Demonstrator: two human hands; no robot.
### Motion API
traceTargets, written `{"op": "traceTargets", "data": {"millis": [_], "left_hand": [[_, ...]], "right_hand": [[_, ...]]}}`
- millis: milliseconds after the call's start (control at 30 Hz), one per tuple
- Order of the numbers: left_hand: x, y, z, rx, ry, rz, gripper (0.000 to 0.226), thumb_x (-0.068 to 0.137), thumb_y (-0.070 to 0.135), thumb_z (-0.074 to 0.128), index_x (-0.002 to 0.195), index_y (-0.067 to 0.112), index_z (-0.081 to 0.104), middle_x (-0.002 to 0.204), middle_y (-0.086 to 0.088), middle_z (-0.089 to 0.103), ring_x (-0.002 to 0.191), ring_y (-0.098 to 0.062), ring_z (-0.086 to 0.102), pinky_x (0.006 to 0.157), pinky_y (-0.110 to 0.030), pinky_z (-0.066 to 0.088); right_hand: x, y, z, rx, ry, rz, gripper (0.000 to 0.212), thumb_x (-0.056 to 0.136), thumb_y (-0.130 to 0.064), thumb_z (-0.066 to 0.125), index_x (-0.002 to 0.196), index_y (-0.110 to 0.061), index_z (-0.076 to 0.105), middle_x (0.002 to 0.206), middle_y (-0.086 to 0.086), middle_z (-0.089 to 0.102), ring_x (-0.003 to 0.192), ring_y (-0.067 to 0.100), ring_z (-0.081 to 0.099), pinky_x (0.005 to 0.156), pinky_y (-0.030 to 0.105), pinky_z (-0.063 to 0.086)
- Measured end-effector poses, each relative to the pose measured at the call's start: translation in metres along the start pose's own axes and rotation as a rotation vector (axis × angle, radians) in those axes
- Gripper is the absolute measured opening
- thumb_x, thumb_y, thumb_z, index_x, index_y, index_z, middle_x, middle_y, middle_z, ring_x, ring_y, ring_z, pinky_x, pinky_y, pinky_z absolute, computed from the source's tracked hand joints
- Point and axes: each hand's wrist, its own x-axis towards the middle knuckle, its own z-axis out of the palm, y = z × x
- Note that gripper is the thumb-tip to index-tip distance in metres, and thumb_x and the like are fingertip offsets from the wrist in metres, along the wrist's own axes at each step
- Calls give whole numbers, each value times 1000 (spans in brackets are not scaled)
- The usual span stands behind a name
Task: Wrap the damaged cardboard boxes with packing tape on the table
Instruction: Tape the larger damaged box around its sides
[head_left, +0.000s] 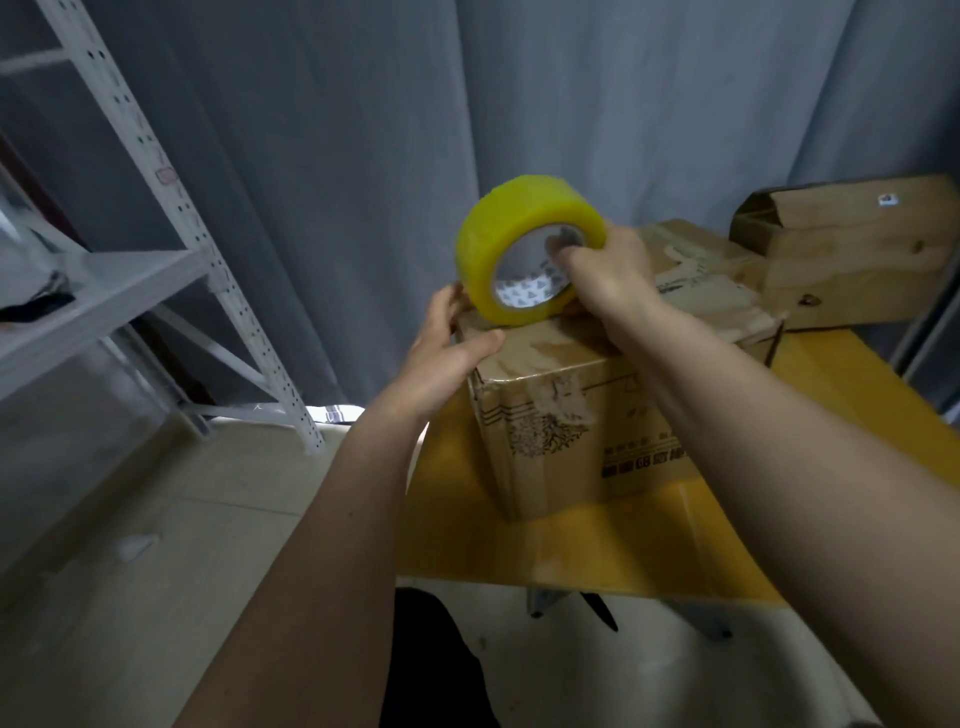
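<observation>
step: taping box top on counter | right hand grips tape roll through its core | left hand clasps box corner | next: likely pull tape across, firm hold

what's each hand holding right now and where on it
Right hand grips the tape roll, fingers hooked through its core. Left hand grips the cardboard box at its top corner.

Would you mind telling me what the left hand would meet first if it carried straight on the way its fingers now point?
Probably the yellow tape roll. The left hand grips the near box's top left corner, fingers pointing up and away toward the roll's lower edge. Depth is unclear; it might pass beside it toward the grey curtain.
</observation>
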Motion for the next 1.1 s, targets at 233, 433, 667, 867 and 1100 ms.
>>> {"op": "traceTargets", "data": {"millis": [233, 433, 667, 867, 1100], "left_hand": [[0, -1, 1, 112, -3, 20, 74, 87, 31, 60, 150, 27, 24, 138, 15, 42, 137, -20, 36, 115, -45, 28], [0, 0, 1, 139, -22, -8, 60, 98, 22, 54, 150, 32, 28, 148, 12, 39, 139, -18, 34, 117, -45, 27], [3, 10, 2, 233, -47, -54, 58, 98, 23, 53, 151, 29, 30, 148, 7, 32, 138, -20, 32, 116, -44, 29], [17, 56, 8, 923, -88, -191, 35, 91, 22, 50, 126, 25, 53, 137, -6, 53, 128, -32, 45, 115, -56, 21], [15, 48, 53, 786, -16, -38, 86, 90, 53, 57, 155, 28, 5, 150, -3, 43, 135, -30, 43, 110, -46, 34]], "right_hand": [[11, 7, -33, 9, 58, 65, 32, 84, -38, 59, 103, -13, 60, 96, 10, 63, 85, 33, 64, 75, 47, 57], [20, 8, -43, -131, 70, 17, 43, 92, -40, 57, 121, -10, 53, 120, 15, 60, 112, 35, 56, 93, 44, 48], [12, 16, -46, -52, 121, 116, 50, 83, -50, 66, 108, -6, 65, 104, 15, 67, 95, 33, 64, 85, 48, 53], [12, 17, -47, -42, 33, 146, 40, 84, -38, 71, 106, -6, 68, 103, 15, 69, 88, 31, 66, 79, 44, 55], [13, 19, -43, 3, 51, 110, 19, 87, -39, 65, 85, -20, 65, 84, 8, 66, 74, 27, 63, 71, 39, 52]]}}
